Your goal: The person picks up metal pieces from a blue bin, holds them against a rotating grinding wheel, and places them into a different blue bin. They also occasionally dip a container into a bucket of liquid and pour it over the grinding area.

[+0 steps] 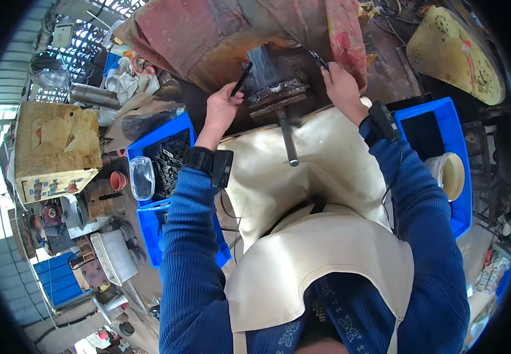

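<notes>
My left hand (222, 108) is closed around a slim black bar-like piece (243, 78), which points up and away from me. In my right hand (342, 89), the fingers pinch a thin dark piece (318, 58) with a lighter, shiny end. Its exact kind is too small to tell. Between my hands sits a rusty metal fixture (278, 97), with a round steel bar (288, 138) jutting toward my lap. Just beyond it is a greyish, hazy patch (262, 66) under a draped, stained red-brown cloth (190, 32). Both hands are apart from the fixture.
A blue bin (160, 137) at left holds many small dark metal pieces; a clear plastic container (143, 178) rests on its edge. Another blue bin (457, 138) at right holds a cream bucket (451, 177). A cream apron (326, 248) covers my lap.
</notes>
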A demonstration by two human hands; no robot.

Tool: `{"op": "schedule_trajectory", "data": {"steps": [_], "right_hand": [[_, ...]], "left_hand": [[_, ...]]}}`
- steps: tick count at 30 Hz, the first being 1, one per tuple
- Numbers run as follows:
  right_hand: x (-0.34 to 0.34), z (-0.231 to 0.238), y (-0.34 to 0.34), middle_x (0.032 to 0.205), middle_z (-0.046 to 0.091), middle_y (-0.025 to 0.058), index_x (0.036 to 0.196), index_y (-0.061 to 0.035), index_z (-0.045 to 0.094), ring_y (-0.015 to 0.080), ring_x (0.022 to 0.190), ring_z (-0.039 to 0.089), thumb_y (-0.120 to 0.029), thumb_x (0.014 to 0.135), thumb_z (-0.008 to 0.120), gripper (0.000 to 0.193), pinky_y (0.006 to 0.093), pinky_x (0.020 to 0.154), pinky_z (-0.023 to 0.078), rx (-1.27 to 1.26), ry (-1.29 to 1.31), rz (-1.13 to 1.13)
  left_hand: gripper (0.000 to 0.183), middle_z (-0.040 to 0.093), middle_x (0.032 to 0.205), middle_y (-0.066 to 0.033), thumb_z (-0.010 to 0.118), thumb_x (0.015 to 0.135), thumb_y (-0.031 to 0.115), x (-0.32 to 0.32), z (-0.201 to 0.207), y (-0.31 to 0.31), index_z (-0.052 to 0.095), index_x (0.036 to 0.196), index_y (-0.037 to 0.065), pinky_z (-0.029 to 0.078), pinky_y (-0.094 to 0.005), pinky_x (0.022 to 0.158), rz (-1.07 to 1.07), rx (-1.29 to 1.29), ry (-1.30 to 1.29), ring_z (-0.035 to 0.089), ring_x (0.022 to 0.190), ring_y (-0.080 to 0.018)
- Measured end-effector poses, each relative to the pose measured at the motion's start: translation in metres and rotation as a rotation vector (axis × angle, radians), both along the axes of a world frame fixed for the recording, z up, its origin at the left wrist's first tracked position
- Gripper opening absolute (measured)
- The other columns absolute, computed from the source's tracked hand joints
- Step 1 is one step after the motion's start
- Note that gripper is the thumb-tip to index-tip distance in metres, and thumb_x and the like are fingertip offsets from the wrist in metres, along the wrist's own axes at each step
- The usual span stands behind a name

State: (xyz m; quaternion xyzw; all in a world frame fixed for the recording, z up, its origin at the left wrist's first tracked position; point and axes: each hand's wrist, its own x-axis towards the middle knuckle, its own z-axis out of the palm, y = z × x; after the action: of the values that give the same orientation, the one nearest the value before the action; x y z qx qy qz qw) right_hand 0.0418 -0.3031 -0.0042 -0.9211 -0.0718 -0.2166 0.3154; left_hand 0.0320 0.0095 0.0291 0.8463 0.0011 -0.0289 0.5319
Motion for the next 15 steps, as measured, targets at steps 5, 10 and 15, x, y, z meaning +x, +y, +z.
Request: {"op": "schedule_trajectory", "data": {"steps": [5,10,15], "right_hand": [[-0.012,0.001,0.006,0.085,0.062,0.0196,0.092,-0.0039,0.052,0.0411,0.074,0.061,-0.023,0.096,0.049,0.019,0.0501,0.063,0.05,-0.075,-0.006,-0.057],[-0.011,0.006,0.008,0.086,0.063,0.0182,0.091,-0.0049,0.052,0.0404,0.074,0.062,-0.023,0.096,0.049,0.019,0.0497,0.063,0.05,-0.082,-0.001,-0.072],[-0.011,0.008,0.012,0.087,0.063,0.0178,0.09,-0.0051,0.052,0.0403,0.073,0.062,-0.022,0.096,0.049,0.018,0.0499,0.063,0.05,-0.107,0.062,-0.103]], "left_hand": [[0.035,0.067,0.097,-0.0205,0.054,0.082,-0.001,0.026,-0.037,-0.007,0.067,0.112,0.012,0.053,-0.0422,0.079,-0.203,0.542,-0.262,0.065,0.09,-0.0358],[0.042,0.066,0.103,-0.0199,0.052,0.077,-0.004,0.033,-0.047,-0.011,0.067,0.112,0.013,0.05,-0.0438,0.086,-0.323,0.693,-0.23,0.063,0.097,-0.0374],[0.044,0.067,0.107,-0.0174,0.053,0.076,-0.004,0.039,-0.053,0.001,0.067,0.114,0.015,0.05,-0.0421,0.089,-0.39,0.711,-0.23,0.062,0.102,-0.0356]]}}
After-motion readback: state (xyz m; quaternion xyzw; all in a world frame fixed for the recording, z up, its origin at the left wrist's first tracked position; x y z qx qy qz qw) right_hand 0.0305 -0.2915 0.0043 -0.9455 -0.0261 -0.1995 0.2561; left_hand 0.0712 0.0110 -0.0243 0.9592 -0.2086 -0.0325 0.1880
